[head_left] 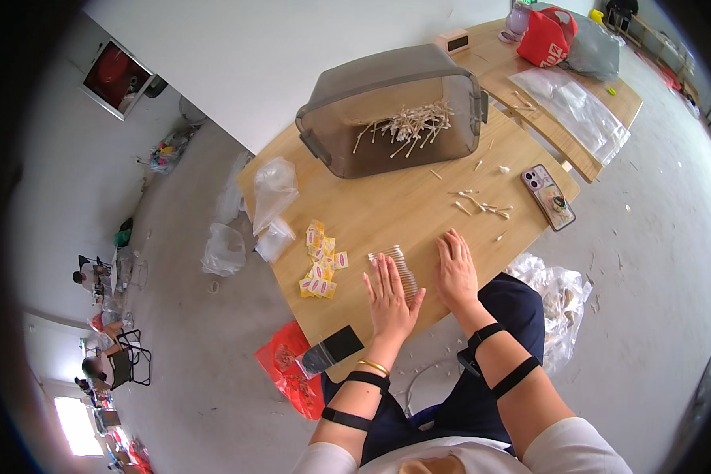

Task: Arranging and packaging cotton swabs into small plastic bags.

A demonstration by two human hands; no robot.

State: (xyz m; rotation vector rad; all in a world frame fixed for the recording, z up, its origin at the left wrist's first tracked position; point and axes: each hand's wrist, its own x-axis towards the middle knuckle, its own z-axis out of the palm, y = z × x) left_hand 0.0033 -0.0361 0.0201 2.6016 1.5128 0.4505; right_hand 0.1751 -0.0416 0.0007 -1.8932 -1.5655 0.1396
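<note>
A row of cotton swabs lies side by side on the light wooden table. My left hand rests flat over the left part of this row, fingers stretched out, and hides some of the swabs. Just right of the row, my right hand lies on the table with its fingers straight and close together, holding nothing that I can see. Beyond the hands, a grey translucent tub lies on its side, its mouth toward me. Inside it is a loose heap of cotton swabs.
Several yellow-and-white paper labels lie left of my left hand. Loose swabs and a phone are at the right. Clear plastic bags hang by the left edge. A dark flat packet and red bag sit near left.
</note>
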